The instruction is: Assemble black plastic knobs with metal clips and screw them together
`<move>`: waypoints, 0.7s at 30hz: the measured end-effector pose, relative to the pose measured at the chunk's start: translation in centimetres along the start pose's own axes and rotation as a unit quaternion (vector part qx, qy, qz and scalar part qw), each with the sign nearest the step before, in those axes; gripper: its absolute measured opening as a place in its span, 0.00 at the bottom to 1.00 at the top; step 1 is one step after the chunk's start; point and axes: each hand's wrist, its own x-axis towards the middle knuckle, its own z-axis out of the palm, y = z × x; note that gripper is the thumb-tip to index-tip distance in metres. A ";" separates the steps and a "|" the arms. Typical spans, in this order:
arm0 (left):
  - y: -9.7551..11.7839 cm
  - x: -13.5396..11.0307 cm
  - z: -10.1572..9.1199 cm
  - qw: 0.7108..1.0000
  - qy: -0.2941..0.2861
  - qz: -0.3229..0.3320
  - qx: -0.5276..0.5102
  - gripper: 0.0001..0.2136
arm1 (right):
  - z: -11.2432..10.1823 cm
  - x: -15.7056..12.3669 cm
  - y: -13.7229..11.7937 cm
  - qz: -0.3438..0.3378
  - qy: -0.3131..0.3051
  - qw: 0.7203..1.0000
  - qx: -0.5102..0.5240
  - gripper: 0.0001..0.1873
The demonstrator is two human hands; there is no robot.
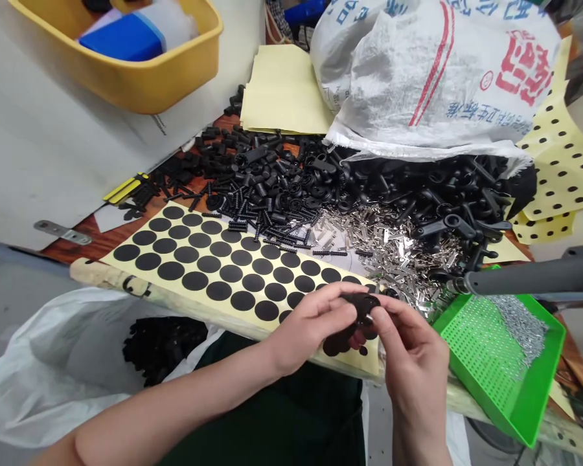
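Note:
My left hand (309, 323) and my right hand (411, 353) meet over the near edge of the table. Both pinch one small black plastic part (358, 307) between their fingertips. Right under them lies a yellow sheet (140, 241) covered with rows of round black stickers (243, 282). Beyond the sheet spreads a heap of small black plastic parts (272, 188) and a pile of small shiny metal pieces (393, 249). Larger black lever-shaped parts (447, 194) spill from under a white woven sack (432, 77).
A green perforated tray (471, 349) with metal pieces sits at the right, a grey bar (529, 277) above it. A yellow bin (140, 84) stands at top left. Blank yellow sheets (284, 90) lie behind. A white plastic bag (68, 362) holding black parts hangs below the table's edge.

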 end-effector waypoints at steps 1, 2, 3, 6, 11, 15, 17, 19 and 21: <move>0.0 -0.1 0.0 1.000 -0.005 -0.003 0.015 0.22 | 0.0 0.2 0.0 0.011 -0.005 1.000 0.005 0.11; -0.1 -0.2 0.0 0.999 -0.001 -0.003 0.035 0.26 | 0.1 0.4 0.1 0.015 -0.009 1.000 0.002 0.11; -0.3 -0.3 0.0 0.998 0.011 -0.002 0.055 0.29 | 0.2 0.4 0.2 0.012 -0.006 1.000 -0.008 0.12; -1.2 -0.2 0.1 0.991 0.074 0.013 0.113 0.29 | 0.7 0.3 0.8 -0.045 0.034 0.995 -0.081 0.16; -2.6 0.3 -0.3 0.955 0.119 0.056 0.266 0.29 | 1.7 0.0 1.8 -0.116 0.051 0.971 -0.204 0.20; -2.7 0.4 -0.4 0.952 0.092 0.072 0.282 0.26 | 1.5 0.4 1.9 -0.125 0.028 0.967 -0.220 0.16; -2.5 0.4 -0.5 0.955 0.073 0.077 0.278 0.25 | 1.2 0.6 1.8 -0.151 0.007 0.961 -0.233 0.13; -2.3 0.4 -0.5 0.957 0.065 0.071 0.273 0.25 | 0.9 0.7 1.5 -0.184 -0.012 0.950 -0.253 0.11; -2.3 0.4 -0.5 0.961 0.068 0.064 0.261 0.26 | 0.7 0.8 1.2 -0.216 -0.026 0.936 -0.276 0.10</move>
